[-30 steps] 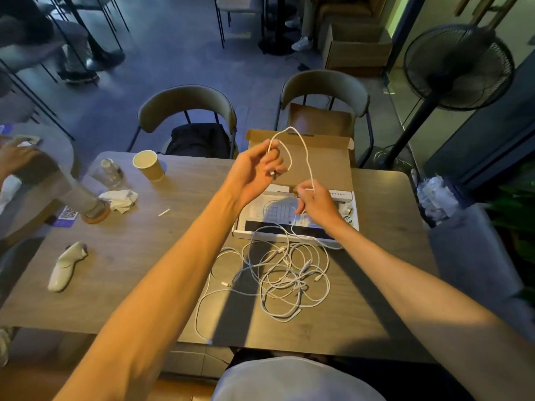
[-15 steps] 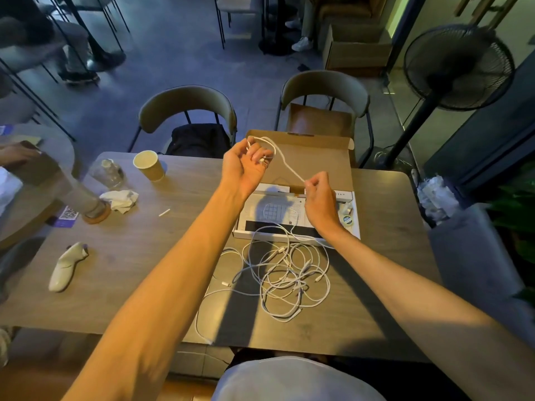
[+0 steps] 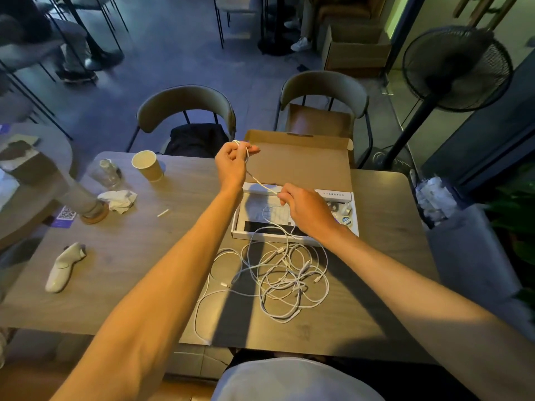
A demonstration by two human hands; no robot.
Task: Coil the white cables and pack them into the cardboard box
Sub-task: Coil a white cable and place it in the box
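While white cables (image 3: 286,280) are lying tangled on table (image 3: 130,256), just before cardboard box (image 3: 301,166), one strand (image 3: 262,185) is being lifted out of heap. Strand is being pinched by right hand (image 3: 308,211), above open box tray. Farther, its other part is being gripped by left hand (image 3: 231,166), fingers curled, small loop showing over them, beside raised box lid. Strand is being held taut between both hands. Beyond, paper cup (image 3: 147,165) is standing near table's far edge.
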